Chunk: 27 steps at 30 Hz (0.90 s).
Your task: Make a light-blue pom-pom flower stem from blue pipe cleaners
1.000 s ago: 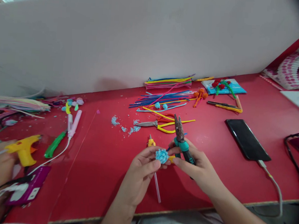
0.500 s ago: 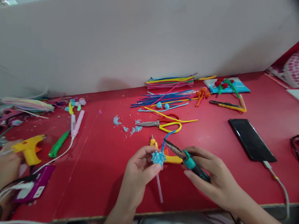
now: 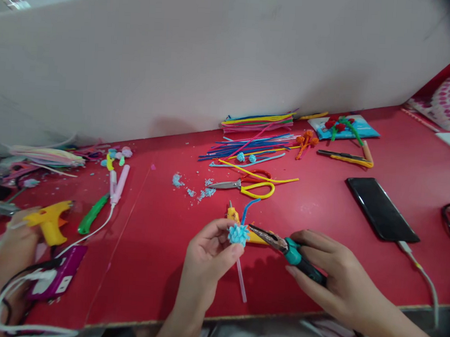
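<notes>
Between the thumb and fingers of my left hand is a fluffy light-blue pompom flower. A darker blue pipe cleaner rises from its top and bends right. My right hand grips long-nose pliers with teal and black handles; their tips are close to the flower's right side, and I cannot tell whether they touch it. Beneath, partly hidden by the flower and pliers, lies a yellow glue gun with a clear glue stick at its rear.
Behind lie yellow-and-red-handled scissors, blue fuzz scraps and bundled pipe cleaners. A phone charges at right. At left, a co-worker's hand is near another yellow glue gun and a purple power strip.
The pliers have moved down and right, away from the upright blue pipe cleaner, along with my right hand. My left hand keeps the flower in nearly the same place.
</notes>
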{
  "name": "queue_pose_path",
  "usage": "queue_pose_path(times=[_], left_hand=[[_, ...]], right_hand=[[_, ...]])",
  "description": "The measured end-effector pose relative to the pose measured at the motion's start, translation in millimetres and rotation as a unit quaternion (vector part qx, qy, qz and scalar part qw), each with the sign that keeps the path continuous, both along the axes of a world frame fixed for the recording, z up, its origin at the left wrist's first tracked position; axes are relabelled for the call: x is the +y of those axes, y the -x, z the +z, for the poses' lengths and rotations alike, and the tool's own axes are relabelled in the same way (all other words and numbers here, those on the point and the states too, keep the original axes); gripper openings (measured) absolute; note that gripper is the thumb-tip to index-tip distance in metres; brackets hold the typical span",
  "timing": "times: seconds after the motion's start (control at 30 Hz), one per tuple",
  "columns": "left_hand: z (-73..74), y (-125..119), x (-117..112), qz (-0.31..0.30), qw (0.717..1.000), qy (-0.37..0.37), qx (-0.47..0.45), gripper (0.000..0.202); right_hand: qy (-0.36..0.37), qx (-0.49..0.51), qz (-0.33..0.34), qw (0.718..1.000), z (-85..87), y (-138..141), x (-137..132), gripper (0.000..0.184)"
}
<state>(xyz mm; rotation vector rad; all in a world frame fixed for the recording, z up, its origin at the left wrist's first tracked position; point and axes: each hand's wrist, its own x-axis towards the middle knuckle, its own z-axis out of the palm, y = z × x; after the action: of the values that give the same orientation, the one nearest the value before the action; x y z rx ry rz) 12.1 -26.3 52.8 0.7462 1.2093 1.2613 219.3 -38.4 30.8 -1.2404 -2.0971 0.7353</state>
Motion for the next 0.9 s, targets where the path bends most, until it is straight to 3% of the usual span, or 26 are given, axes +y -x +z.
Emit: queue_pose_path(times=[0.43, 0.9], left_hand=[[-2.3, 0.7, -2.4, -0.012, 1.0, 0.004, 0.006, 0.026], [-1.0, -1.6, -1.0, -0.002, 1.0, 0.01, 0.01, 0.024]], right_hand=[[-0.003, 0.011, 0.005, 1.0, 2.8, 0.9, -1.9, 0.022], [-0.064, -0.047, 0.006, 0.997, 5.6, -1.0, -1.0, 0.018]])
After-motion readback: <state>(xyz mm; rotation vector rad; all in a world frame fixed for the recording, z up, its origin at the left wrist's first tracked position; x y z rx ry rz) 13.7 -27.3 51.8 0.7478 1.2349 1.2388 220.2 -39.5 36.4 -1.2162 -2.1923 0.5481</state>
